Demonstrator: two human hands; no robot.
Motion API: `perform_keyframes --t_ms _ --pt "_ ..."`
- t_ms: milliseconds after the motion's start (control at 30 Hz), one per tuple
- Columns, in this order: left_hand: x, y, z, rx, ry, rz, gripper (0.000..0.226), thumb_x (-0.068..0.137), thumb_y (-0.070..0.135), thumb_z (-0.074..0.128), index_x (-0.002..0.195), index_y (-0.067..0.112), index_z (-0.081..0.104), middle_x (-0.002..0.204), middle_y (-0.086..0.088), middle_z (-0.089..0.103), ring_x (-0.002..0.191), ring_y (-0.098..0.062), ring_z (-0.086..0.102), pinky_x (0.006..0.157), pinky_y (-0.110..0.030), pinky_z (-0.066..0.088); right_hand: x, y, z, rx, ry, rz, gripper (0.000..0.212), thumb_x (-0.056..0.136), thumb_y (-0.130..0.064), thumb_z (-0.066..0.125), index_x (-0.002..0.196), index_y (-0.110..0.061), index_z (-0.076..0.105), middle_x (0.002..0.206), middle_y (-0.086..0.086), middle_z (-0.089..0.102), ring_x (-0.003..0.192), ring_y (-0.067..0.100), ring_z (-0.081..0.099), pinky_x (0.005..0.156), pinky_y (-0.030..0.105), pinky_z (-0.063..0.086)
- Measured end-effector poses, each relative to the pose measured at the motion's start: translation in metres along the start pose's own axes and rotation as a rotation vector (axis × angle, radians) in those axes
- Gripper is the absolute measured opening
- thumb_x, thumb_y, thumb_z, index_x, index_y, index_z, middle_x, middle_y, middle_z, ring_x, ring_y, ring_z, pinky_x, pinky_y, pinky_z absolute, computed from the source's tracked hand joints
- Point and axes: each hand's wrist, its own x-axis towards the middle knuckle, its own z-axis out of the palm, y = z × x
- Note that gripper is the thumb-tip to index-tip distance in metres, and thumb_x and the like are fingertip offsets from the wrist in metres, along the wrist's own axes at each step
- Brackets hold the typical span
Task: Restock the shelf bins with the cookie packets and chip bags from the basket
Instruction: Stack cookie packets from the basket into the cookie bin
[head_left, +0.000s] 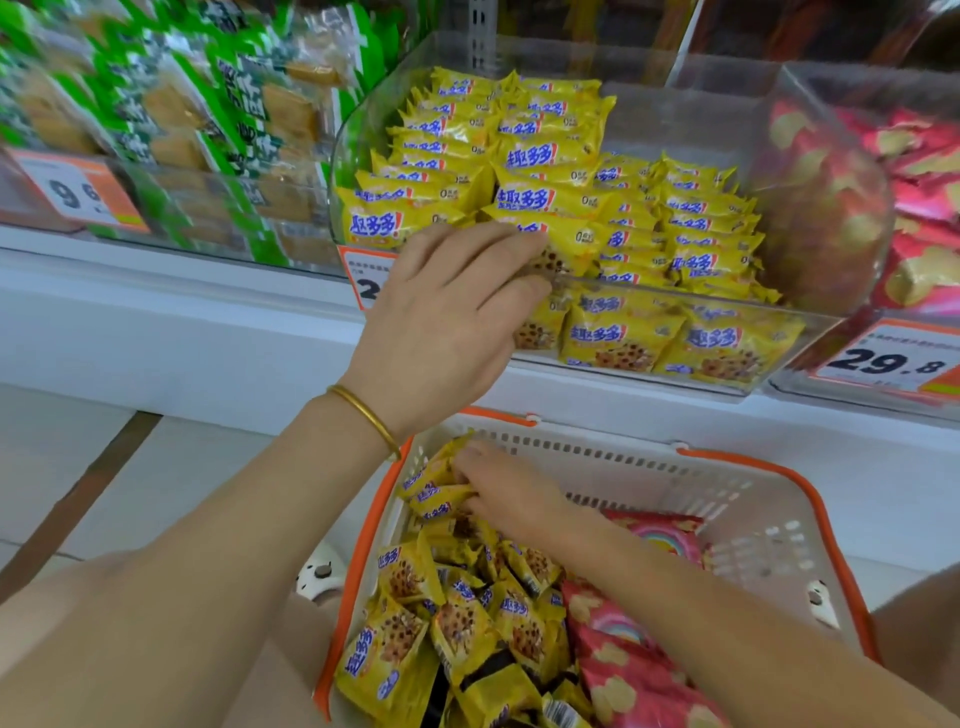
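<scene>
A clear shelf bin (649, 109) holds rows of yellow cookie packets (524, 156). My left hand (452, 312) reaches over the bin's front rim, and its fingers curl over one yellow cookie packet (571, 241) at the front; the thumb is hidden. Below stands a white basket (737, 519) with an orange rim. It holds a heap of yellow cookie packets (462, 623) and pink chip bags (628, 670). My right hand (504, 493) is inside the basket at its far left and grips a few yellow packets (434, 491).
To the right, another clear bin holds pink chip bags (924, 156). To the left, a bin of green-wrapped biscuit packs (171, 119) stands. Orange price tags (883, 358) hang on the bin fronts. The white shelf ledge (182, 322) runs beneath, with floor tiles below.
</scene>
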Motion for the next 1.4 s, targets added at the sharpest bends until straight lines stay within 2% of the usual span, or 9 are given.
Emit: perform_keyframes --t_ms 200,367,467,667,800,967,1200,1300,1400 --pt "0.018 -0.008 -0.003 -0.083 -0.052 -0.072 0.029 0.08 0.005 0.043 0.101 0.006 0.063 0.131 -0.012 0.058 0.104 -0.029 0.063 0.091 -0.04 0.033 -0.078 -0.002 -0.133 0.13 0.299 0.004 0.029 0.093 -0.029 0.055 0.12 -0.018 0.053 0.112 -0.004 0.06 0.096 0.01 0.055 0.077 0.024 0.041" --pt "0.035 -0.015 -0.011 -0.272 0.008 -0.32 0.043 0.077 -0.007 0.041 0.115 0.007 0.056 0.124 -0.006 0.059 0.105 -0.012 0.056 0.089 -0.027 0.026 -0.099 0.001 -0.205 0.389 0.735 0.066 0.024 0.086 -0.027 0.058 0.107 -0.031 0.05 0.08 -0.028 0.05 0.073 -0.012 0.049 0.068 0.008 0.037" --pt "0.041 -0.016 -0.013 -0.397 0.066 -0.418 0.043 0.084 -0.003 0.037 0.123 0.01 0.05 0.112 0.003 0.058 0.094 -0.009 0.065 0.095 -0.042 0.039 -0.076 0.003 -0.219 0.352 0.848 0.095 0.02 0.091 -0.016 0.059 0.109 -0.02 0.053 0.078 -0.013 0.051 0.073 0.007 0.051 0.064 0.018 0.037" --pt "0.041 -0.014 -0.016 -0.278 0.05 -0.396 0.049 0.081 0.013 0.045 0.13 0.014 0.05 0.13 -0.001 0.053 0.116 -0.02 0.053 0.094 -0.034 0.028 -0.028 0.004 -0.203 0.158 0.677 0.124 0.034 0.088 -0.022 0.064 0.12 -0.013 0.059 0.11 0.005 0.052 0.1 0.015 0.047 0.077 0.013 0.027" --pt "0.038 -0.019 -0.009 -0.145 -0.069 -0.309 0.039 0.082 0.035 0.047 0.115 0.023 0.064 0.118 0.007 0.063 0.115 -0.021 0.049 0.091 -0.033 0.022 -0.026 0.003 -0.202 0.229 0.674 0.16 0.036 0.082 -0.036 0.07 0.113 -0.018 0.063 0.107 0.002 0.045 0.089 0.006 0.046 0.078 0.016 0.037" --pt "0.035 -0.023 -0.005 -0.154 -0.093 -0.279 0.033 0.081 0.035 0.05 0.106 0.024 0.069 0.113 0.008 0.065 0.112 -0.019 0.05 0.088 -0.03 0.021 -0.029 0.004 -0.212 0.346 0.529 0.293 0.068 0.08 -0.045 0.069 0.134 -0.016 0.038 0.108 -0.009 0.045 0.095 0.008 0.047 0.072 0.02 0.038" --pt "0.033 -0.022 0.0 -0.149 -0.16 -0.312 0.041 0.084 0.029 0.042 0.118 0.02 0.063 0.134 0.003 0.056 0.13 -0.018 0.044 0.105 -0.042 0.021 -0.012 0.0 -0.219 0.387 0.529 0.271 0.073 0.079 -0.031 0.075 0.136 -0.009 0.036 0.104 -0.003 0.047 0.094 0.011 0.046 0.07 0.018 0.037" --pt "0.032 -0.02 0.001 -0.134 -0.205 -0.318 0.048 0.084 0.03 0.035 0.123 0.017 0.061 0.135 0.0 0.056 0.132 -0.019 0.043 0.108 -0.048 0.022 -0.011 0.003 -0.215 0.366 0.48 0.286 0.058 0.08 -0.034 0.073 0.124 -0.008 0.046 0.108 0.003 0.061 0.096 0.018 0.058 0.079 0.033 0.049" --pt "0.03 -0.018 0.0 -0.122 -0.188 -0.309 0.048 0.085 0.027 0.034 0.122 0.015 0.062 0.134 -0.001 0.057 0.133 -0.021 0.043 0.109 -0.048 0.021 -0.017 0.005 -0.215 0.399 0.476 0.268 0.056 0.078 -0.034 0.075 0.12 -0.011 0.047 0.105 0.001 0.062 0.091 0.016 0.059 0.064 0.023 0.048"
